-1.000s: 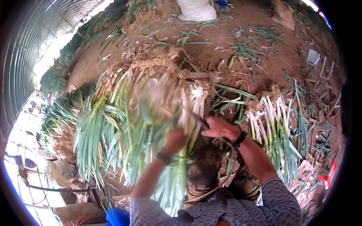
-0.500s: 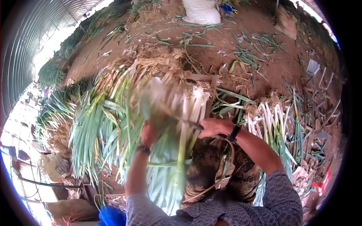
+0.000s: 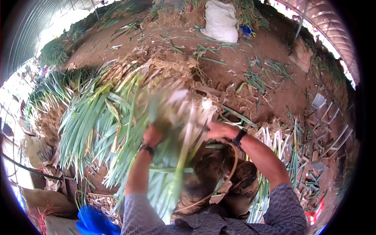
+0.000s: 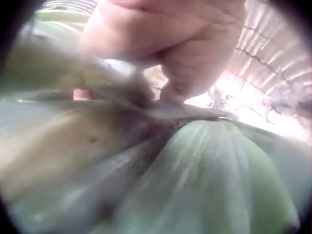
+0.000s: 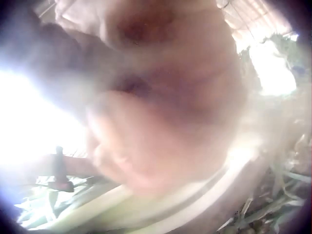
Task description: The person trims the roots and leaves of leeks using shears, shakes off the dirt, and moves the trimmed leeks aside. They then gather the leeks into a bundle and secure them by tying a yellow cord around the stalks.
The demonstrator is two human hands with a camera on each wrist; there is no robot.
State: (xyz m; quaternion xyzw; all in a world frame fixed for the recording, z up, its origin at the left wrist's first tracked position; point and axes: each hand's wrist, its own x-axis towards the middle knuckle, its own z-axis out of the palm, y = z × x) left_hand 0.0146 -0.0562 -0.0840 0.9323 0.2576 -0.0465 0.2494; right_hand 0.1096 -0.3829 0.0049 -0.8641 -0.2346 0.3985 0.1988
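Observation:
In the head view, my left hand (image 3: 152,136) grips a green onion (image 3: 153,107) by its leaves, low over the pile; its upper part is motion-blurred. The left wrist view shows the fingers curled over broad green leaves (image 4: 209,170). To the right, my right hand (image 3: 219,131) holds an air blow gun (image 3: 205,128) by its dark handle, its front end lost in the blur. A tan hose (image 3: 234,162) curves down from under this hand. Pale peeled green onions (image 3: 187,131) lie just beside the right fingertips.
A wide heap of unpeeled green onions (image 3: 88,125) with brown roots lies left. Another bundle (image 3: 276,137) rests on the right, near wooden slats (image 3: 333,137). A white sack (image 3: 221,21) stands on the soil floor (image 3: 270,51). Blue plastic (image 3: 94,219) lies at lower left.
My left hand has moved left, away from the right hand, with blurred leaves above it. The right hand stays near the peeled stalks, still holding the air blow gun. The head view has shifted.

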